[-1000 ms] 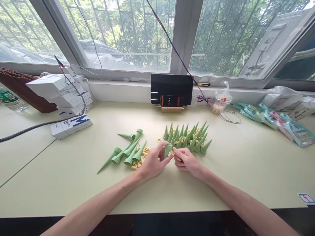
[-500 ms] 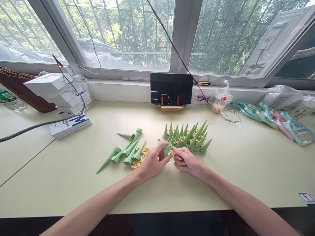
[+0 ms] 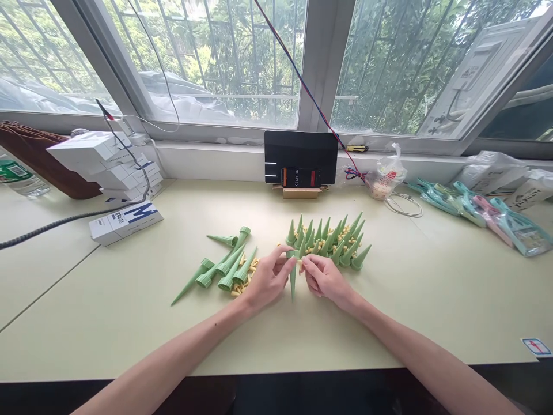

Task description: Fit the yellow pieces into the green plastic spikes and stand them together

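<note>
My left hand [image 3: 270, 275] pinches a green plant-watering spike [image 3: 293, 286] by its ribbed cap, the tip pointing down. Close beside that cap, my right hand [image 3: 326, 278] holds a small yellow valve piece [image 3: 300, 266] between thumb and fingertips; whether it touches the spike I cannot tell. To the left lie several loose green spikes [image 3: 224, 266], with a heap of yellow valves [image 3: 250, 274] partly hidden behind my left hand. Beyond my hands, several green spikes [image 3: 336, 237] stand tip-up in close rows, with yellow pieces among them.
A phone [image 3: 301, 177] showing a timer leans on a black tablet [image 3: 301, 148] at the back. White boxes [image 3: 125, 222] and a dark cable stand left. A knotted plastic bag [image 3: 389, 173] and packaged teal and pink items [image 3: 488, 213] lie right.
The spike in my left hand has turned so its long tip now shows pointing down. My right hand has shifted slightly left, and the yellow valve is more visible.
</note>
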`<state>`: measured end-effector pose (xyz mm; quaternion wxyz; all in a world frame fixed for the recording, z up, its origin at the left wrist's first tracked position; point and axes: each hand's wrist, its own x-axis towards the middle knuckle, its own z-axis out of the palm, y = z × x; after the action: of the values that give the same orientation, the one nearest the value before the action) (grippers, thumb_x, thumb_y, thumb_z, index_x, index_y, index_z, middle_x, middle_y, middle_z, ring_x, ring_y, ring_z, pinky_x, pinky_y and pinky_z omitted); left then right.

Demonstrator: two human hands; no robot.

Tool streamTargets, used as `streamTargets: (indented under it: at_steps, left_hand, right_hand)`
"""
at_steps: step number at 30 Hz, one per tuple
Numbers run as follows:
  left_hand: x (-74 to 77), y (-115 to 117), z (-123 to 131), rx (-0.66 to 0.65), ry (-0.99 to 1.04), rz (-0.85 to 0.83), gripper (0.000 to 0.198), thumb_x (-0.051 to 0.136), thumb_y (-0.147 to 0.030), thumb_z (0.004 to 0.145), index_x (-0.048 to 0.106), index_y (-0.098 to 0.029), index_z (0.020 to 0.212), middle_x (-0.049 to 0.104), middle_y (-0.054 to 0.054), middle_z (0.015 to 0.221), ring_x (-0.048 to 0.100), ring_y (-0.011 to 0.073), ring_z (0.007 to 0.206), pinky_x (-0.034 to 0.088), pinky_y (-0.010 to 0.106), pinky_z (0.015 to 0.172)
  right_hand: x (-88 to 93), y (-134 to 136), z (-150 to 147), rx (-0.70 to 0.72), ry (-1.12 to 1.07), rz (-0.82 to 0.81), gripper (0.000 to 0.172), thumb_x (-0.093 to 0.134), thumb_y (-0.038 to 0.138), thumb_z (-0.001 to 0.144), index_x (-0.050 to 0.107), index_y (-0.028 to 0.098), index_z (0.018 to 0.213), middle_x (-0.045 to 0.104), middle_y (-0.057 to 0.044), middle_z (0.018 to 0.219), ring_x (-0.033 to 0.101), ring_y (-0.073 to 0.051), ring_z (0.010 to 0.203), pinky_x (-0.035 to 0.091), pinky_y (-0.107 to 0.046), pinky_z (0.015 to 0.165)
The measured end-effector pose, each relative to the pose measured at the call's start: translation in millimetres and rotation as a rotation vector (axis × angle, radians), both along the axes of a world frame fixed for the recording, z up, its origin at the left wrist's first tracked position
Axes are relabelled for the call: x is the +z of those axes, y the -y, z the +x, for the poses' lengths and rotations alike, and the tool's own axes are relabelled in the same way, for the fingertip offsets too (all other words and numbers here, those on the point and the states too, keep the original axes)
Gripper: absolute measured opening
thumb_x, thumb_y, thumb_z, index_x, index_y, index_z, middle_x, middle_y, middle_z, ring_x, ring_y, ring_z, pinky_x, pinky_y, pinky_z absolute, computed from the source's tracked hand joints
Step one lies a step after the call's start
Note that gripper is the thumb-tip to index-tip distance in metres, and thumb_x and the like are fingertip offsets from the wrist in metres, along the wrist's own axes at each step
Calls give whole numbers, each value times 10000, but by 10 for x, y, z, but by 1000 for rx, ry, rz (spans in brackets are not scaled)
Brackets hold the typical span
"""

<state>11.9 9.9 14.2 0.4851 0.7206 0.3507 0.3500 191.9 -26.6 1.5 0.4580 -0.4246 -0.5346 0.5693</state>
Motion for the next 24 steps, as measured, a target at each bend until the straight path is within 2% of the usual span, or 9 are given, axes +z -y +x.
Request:
streamTargets:
  at_steps: [5,10,18,24]
  left_hand:
    - [-25,-6,2,-14,16,-55,345,489,-491,977,526,-186,1135,463,-78,588,423,79,424,327,197,420]
    - [-18,-1,15,-10,-25,11,350,479,-469,982,570,-163,1126,510,-55,593,430,81,446,348,197,437]
    - [-12,-24,1,15,-69,122,278,517,-438,967,600,-180,1029,570,-33,604,568,127,566,467,230,579]
    - [-31,-41,-12,31,-102,151,280,512,-437,972,601,-175,1017,529,-40,583,539,130,558,447,234,573]
  right_hand:
    - [-8,14,-2,-22,74,47,353,504,532,980,499,207,842,444,97,471,351,-75,369,325,-206,392]
    - [14,15,-2,-51,149,82,374,501,531,980,515,200,806,429,85,471,352,-83,378,321,-225,403]
    - [-19,4,11,-71,220,107,446,489,581,968,516,198,742,437,68,469,349,-90,393,312,-244,419]
    - [-5,-2,12,-68,244,103,460,482,595,966,529,194,744,452,66,459,352,-89,382,317,-243,421]
